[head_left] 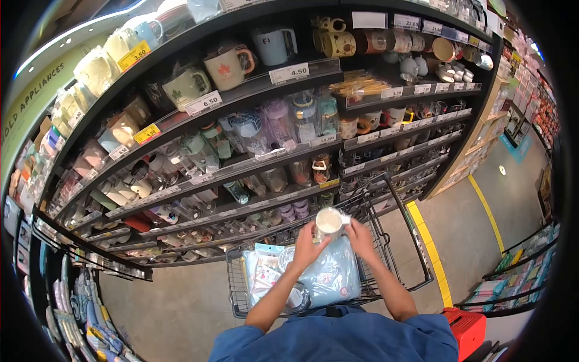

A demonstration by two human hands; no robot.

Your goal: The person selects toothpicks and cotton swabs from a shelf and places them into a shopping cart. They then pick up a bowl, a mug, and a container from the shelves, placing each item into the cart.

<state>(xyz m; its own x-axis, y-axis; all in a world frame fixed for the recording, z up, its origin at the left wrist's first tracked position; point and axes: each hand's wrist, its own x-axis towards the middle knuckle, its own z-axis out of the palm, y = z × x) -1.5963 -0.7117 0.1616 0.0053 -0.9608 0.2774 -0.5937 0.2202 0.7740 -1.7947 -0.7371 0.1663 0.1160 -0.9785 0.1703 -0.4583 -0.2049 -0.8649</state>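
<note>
A pale mug [329, 222] is held upright above the shopping cart [236, 295], its open top facing me. My left hand [310, 244] wraps round the mug's left side. My right hand [360, 238] is closed at the mug's right side, by the handle. Below my hands, a light blue plastic-wrapped pack [333, 274] lies in the cart. Beside it are white printed packets [265, 275] and a round clear container [298, 297]. The fingertips behind the mug are partly hidden.
A long shelf unit stands ahead, with mugs [228, 65], clear bottles [277, 123] and price tags [289, 73]. Yellow floor tape [432, 256] runs to the right of the cart. A red box-shaped thing [465, 330] is near my right side. Hanging textiles [90, 308] are at the left.
</note>
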